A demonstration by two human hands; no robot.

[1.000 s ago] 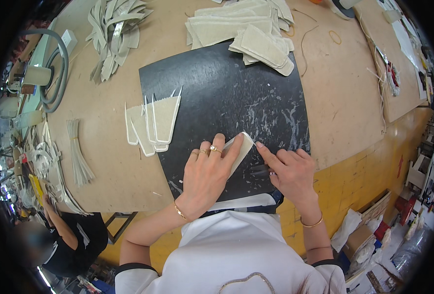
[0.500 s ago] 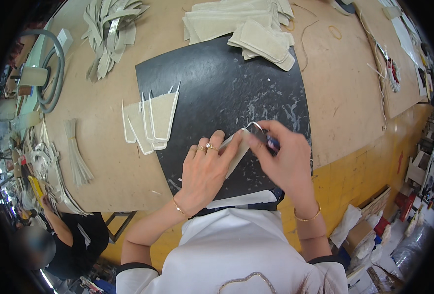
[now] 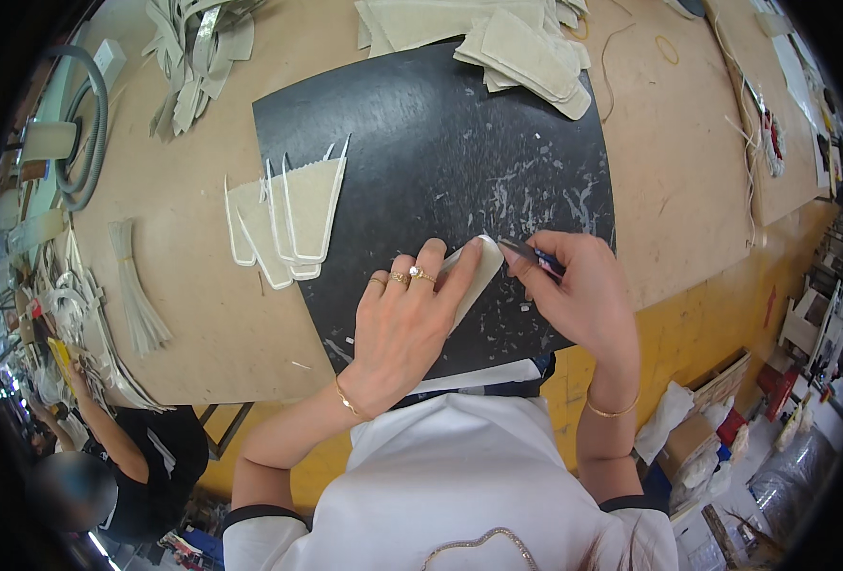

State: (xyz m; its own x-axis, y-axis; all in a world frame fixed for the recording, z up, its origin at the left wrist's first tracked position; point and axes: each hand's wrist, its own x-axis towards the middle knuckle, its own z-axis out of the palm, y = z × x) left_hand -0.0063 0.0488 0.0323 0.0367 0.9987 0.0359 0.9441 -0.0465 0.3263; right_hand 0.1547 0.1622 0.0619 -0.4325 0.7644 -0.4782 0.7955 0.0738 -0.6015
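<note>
My left hand (image 3: 405, 319) lies flat on a small cream fabric piece (image 3: 476, 274), pinning it to the black cutting mat (image 3: 421, 133). My right hand (image 3: 578, 293) grips a thin dark blue tool (image 3: 529, 254), a pen or blade, with its tip at the top corner of that piece. Beside my left hand, at the mat's left edge, several cut cream pointed pieces (image 3: 288, 217) overlap one another.
A stack of larger cream fabric pieces (image 3: 498, 38) lies at the far edge of the mat. Strips and scraps (image 3: 193, 48) sit at the far left, a bundle of strips (image 3: 136, 300) nearer. Another person in black (image 3: 146, 457) works at lower left.
My right hand, empty a second ago, now holds the dark tool and has brought its tip to the piece's corner. My left hand stays pressed on the piece.
</note>
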